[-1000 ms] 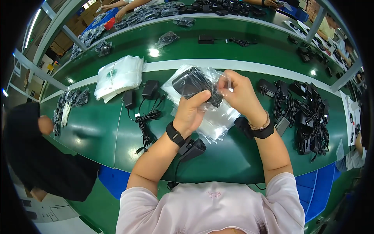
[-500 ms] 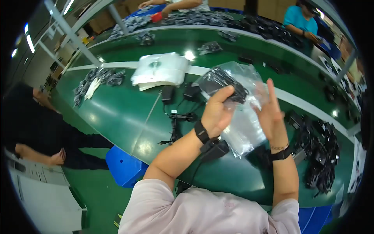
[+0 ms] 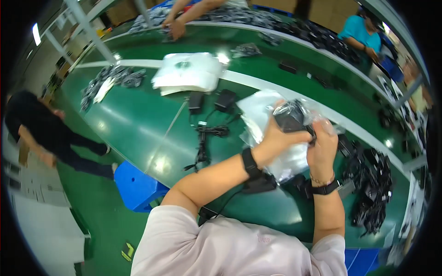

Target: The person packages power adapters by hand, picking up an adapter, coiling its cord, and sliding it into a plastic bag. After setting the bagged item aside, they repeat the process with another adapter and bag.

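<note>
Above the green table I hold a black power adapter (image 3: 290, 118) in a clear plastic bag. My left hand (image 3: 275, 143) grips it from the left, thumb across its near side and fingers mostly hidden behind it. My right hand (image 3: 323, 146) is closed on the bag's right end. Beneath both hands lie flat clear plastic bags (image 3: 256, 106). Two black adapters (image 3: 225, 100) with a coiled cable (image 3: 214, 131) rest left of my hands. Near my left wrist is another black plug block (image 3: 260, 183).
A stack of white-looking bags (image 3: 186, 73) stands at the back left, with bagged items and a white glove (image 3: 104, 89) beyond it. A heap of black adapters (image 3: 372, 188) lies at right. A blue stool (image 3: 138, 186) stands left. Other people work across the table.
My right hand has gone from spread fingers to closed on the bag. The bagged adapter has moved slightly right and down. The person across the table has reached toward a bagged item.
</note>
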Available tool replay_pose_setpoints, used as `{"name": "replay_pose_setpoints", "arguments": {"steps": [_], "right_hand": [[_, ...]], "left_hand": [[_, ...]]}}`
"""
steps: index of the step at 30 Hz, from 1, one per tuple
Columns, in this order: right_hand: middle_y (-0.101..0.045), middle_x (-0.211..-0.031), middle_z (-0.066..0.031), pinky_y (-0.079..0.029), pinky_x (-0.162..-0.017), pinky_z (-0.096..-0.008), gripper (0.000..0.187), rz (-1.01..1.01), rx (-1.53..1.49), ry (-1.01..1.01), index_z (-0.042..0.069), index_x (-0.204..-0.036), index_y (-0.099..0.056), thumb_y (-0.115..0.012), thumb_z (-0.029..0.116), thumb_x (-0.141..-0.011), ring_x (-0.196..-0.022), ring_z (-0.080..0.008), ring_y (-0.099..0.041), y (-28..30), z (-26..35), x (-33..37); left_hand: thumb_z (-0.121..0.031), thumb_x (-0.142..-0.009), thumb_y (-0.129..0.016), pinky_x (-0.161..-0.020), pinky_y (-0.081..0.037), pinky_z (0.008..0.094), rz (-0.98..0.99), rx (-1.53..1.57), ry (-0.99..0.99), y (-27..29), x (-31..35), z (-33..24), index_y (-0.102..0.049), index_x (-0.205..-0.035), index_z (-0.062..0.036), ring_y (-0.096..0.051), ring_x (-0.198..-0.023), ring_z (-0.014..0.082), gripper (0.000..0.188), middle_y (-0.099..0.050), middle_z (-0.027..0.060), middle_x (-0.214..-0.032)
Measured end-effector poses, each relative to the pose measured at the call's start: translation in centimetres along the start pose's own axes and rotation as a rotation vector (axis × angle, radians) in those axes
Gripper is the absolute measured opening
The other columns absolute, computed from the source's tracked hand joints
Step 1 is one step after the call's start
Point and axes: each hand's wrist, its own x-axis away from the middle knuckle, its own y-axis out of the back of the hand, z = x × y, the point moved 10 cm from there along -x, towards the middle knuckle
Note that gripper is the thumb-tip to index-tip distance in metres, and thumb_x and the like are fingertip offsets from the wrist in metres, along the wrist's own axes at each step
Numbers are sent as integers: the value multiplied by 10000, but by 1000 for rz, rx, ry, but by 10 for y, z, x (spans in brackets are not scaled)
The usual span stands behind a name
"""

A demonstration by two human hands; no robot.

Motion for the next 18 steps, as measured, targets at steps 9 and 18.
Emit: {"name": "replay_pose_setpoints", "arguments": {"steps": [9, 18], "right_hand": [[-638, -994, -142, -477, -760, -269, 187, 254, 426, 277, -67, -963, -614, -536, 44, -835, -849, -160, -601, -25, 32, 2], [-639, -927, -92, -467, -745, -281, 240, 170, 344, 70, -55, -962, -630, -537, 150, -880, -833, -147, -589, -19, 2, 9]], "left_hand": [[-55, -743, -692, -795, -459, 258, 366, -308, 264, -1, -12, -23, -475, -1215, -6, -558, -897, 120, 522, -580, 67, -1033], [-175, -793, -665, -633, -437, 251, 65, -579, -71, 13, -11, -42, -619, -769, 4, -535, -695, 125, 187, -591, 38, -665]]}}
